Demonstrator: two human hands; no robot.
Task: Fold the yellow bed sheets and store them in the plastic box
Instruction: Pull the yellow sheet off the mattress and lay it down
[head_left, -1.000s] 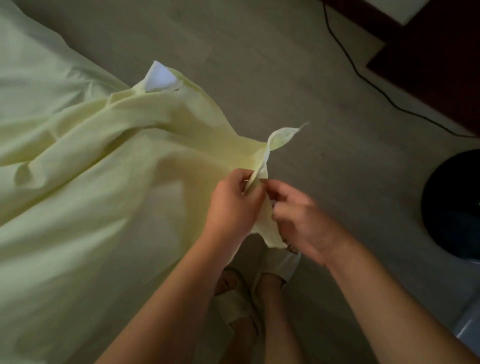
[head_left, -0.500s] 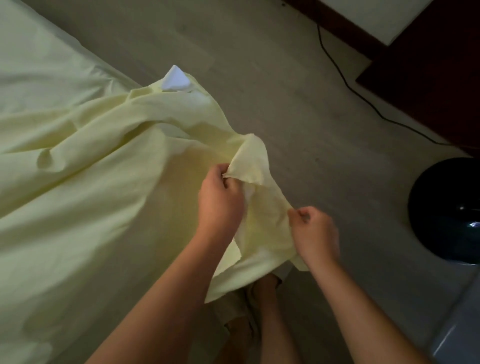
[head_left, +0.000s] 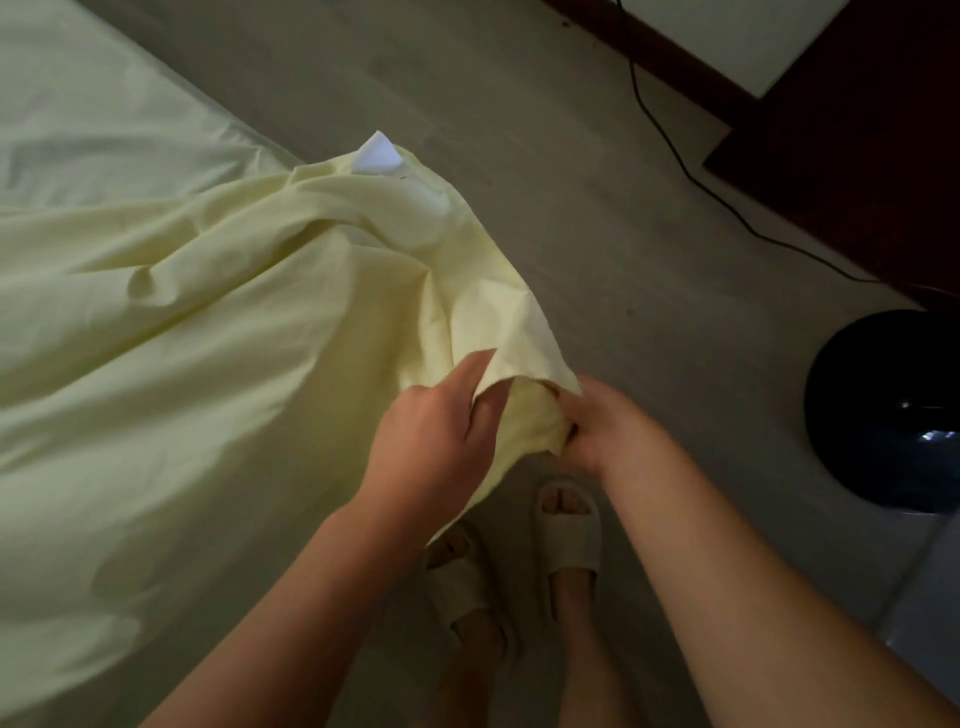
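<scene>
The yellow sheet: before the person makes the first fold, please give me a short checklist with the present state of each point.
1. Left hand grips the yellow sheet: ok.
2. Right hand grips the sheet corner: ok.
3. Sheet spread flat: not ok, it is bunched and wrinkled.
4. Sheet off the floor: cannot tell, the hanging part is hidden.
5. Plastic box in view: not ok.

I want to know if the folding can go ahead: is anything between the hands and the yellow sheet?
Nothing visible. The left hand and right hand both already hold the yellow sheet at its near corner. The plastic box is not in view, so the way to it cannot be judged.
</scene>
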